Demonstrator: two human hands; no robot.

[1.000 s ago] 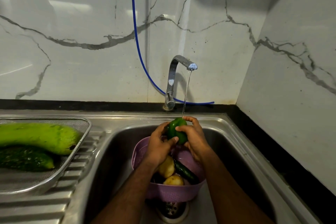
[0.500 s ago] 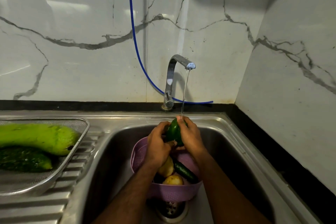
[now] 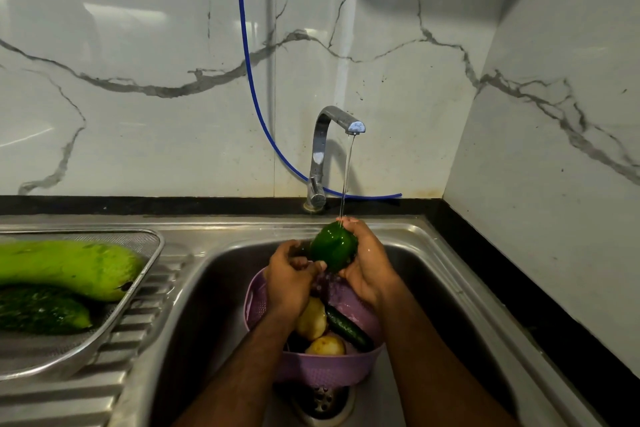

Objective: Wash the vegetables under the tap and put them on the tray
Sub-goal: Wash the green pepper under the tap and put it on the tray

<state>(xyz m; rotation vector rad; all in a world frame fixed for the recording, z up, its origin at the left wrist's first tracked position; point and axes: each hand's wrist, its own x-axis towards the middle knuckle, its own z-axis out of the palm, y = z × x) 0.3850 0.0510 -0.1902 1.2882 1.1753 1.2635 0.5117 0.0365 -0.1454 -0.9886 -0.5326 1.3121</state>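
marble-walled sink (image 3: pixel 433 253), both hands cupping a wet green pepper (image 3: pixel 334 246) under the tap (image 3: pixel 337 121) (looks slippery, so hold its sides).

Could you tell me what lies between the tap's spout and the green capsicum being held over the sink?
In the head view, only a thin stream of water runs from the tap down onto the green capsicum; nothing else lies between them.

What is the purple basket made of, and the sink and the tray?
The purple basket looks like matte plastic: soft colour, moulded rim, tiny holes. The sink seems to be brushed stainless steel: grey with dull reflections. The tray looks like metal too, with a shiny rim and what appears to be fine wire mesh.
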